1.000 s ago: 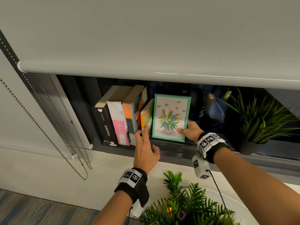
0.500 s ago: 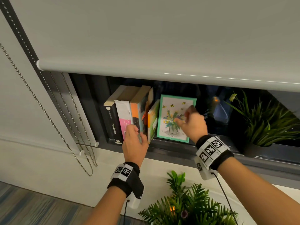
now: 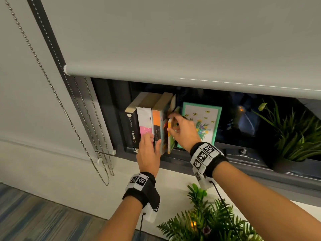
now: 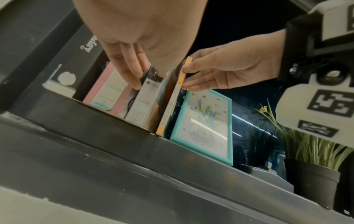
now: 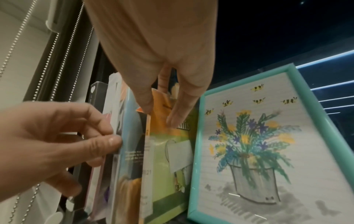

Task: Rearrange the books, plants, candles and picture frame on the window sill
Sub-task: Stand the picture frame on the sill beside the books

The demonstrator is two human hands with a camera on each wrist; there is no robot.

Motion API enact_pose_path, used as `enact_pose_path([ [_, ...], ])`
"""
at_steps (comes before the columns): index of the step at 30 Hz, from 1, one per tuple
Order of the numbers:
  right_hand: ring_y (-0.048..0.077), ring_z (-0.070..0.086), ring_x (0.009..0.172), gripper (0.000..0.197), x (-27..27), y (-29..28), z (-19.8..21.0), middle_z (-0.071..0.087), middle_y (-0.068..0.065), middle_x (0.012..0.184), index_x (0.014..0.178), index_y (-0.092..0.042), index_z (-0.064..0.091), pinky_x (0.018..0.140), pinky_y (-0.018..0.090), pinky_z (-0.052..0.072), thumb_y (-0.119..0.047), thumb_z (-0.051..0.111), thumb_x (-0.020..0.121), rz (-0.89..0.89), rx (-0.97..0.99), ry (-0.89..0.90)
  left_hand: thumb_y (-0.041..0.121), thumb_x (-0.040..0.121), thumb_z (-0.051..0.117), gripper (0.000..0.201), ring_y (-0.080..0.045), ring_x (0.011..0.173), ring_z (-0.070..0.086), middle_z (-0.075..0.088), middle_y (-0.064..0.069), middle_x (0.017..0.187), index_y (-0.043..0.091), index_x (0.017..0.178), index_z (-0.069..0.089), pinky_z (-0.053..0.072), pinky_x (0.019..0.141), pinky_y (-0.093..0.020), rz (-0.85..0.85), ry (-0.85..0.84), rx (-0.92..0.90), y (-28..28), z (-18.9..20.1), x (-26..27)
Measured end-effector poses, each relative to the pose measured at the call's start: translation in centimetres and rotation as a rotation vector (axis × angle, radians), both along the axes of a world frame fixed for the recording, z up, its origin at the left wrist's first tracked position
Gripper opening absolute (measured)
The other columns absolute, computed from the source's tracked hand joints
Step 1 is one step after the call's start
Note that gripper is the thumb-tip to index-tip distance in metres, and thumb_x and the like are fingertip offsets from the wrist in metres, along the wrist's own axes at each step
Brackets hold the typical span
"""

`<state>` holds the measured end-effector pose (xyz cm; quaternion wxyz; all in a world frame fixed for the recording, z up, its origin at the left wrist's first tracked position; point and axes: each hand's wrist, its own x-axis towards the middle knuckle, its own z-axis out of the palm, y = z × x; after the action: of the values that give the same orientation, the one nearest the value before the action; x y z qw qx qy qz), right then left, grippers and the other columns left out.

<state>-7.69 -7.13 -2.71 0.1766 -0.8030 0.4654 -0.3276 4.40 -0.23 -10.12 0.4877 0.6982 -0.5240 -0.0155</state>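
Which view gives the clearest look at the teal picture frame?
Right wrist: the teal picture frame fills the view, drawing unobstructed. From the head, the right hand covers its left part; the left wrist view shows it smaller and glary.

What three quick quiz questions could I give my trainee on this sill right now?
1. True or false: the right hand pinches the thin orange-spined book at the end of the row.
2. Which stands directly right of the books: A) potted plant, B) teal picture frame, C) candle?
3. Fill in: the left hand touches the book spines with ____ fingers.

Key: 1 true. 2 B. 3 straight.
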Motion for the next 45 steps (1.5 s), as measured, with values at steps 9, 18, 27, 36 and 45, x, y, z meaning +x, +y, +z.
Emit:
enact_pose_path([
  [9, 0.016, 0.065, 0.089, 0.053, -0.9, 0.2, -0.1, 0.06, 0.002, 0.113, 0.129, -0.027, 0.043, 0.084, 0.033, 0.057, -0.004, 0.063, 0.085, 0.037, 0.133, -0.088, 0.031, 0.087, 0.067, 0.023, -0.014, 0.066, 0.053, 0.054, 0.003, 0.078, 0.014, 0.089, 0.053, 0.047, 0.053, -0.029, -0.062, -0.048, -0.049, 0.1, -0.5, -1.7],
  [18, 0.029, 0.062, 0.077, 0.029, -9.0, -1.3, -0.9, 0.053, 0.014, 0.107, 0.102, -0.008, 0.051, 0.065, 0.03, 0.048, 0.002, 0.064, 0.078, -0.348, -0.069, -0.118, 0.028, 0.09, 0.064, 0.019, -0.011, 0.057, 0.054, 0.058, 0.004, 0.069, 0.014, 0.079, 0.058, 0.05, 0.053, -0.029, -0.286, -0.081, 0.065, -0.4, -2.1, -2.4],
  [27, 0.038, 0.054, 0.116, 0.047, -11.9, -2.3, -3.6, 0.055, 0.022, 0.125, 0.125, -0.002, 0.039, 0.095, 0.041, 0.046, -0.011, 0.064, 0.087, -0.455, 0.346, -0.115, 0.011, 0.092, 0.057, 0.046, -0.018, 0.116, 0.056, 0.03, -0.002, 0.152, 0.013, 0.136, 0.046, 0.055, 0.091, -0.036, -0.497, 0.005, 0.304, -1.3, -3.1, -4.5],
  [36, 0.038, 0.052, 0.119, 0.029, -11.3, -3.4, -5.1, 0.056, 0.02, 0.129, 0.124, -0.001, 0.05, 0.101, 0.044, 0.045, -0.011, 0.049, 0.096, -0.391, 0.45, -0.056, 0.012, 0.091, 0.057, 0.065, -0.026, 0.137, 0.036, 0.011, 0.003, 0.157, 0.016, 0.146, 0.025, 0.047, 0.102, -0.042, -0.586, 0.044, 0.49, -2.8, -4.2, -5.0],
  [45, 0.036, 0.051, 0.121, 0.03, -10.7, -3.3, -5.1, 0.054, 0.02, 0.131, 0.126, 0.0, 0.046, 0.099, 0.038, 0.044, -0.007, 0.045, 0.097, -0.368, 0.474, -0.066, 0.004, 0.09, 0.055, 0.074, -0.022, 0.124, 0.047, 0.01, 0.001, 0.155, 0.014, 0.151, 0.014, 0.05, 0.097, -0.029, -0.574, 0.107, 0.453, -2.0, -4.4, -5.3],
])
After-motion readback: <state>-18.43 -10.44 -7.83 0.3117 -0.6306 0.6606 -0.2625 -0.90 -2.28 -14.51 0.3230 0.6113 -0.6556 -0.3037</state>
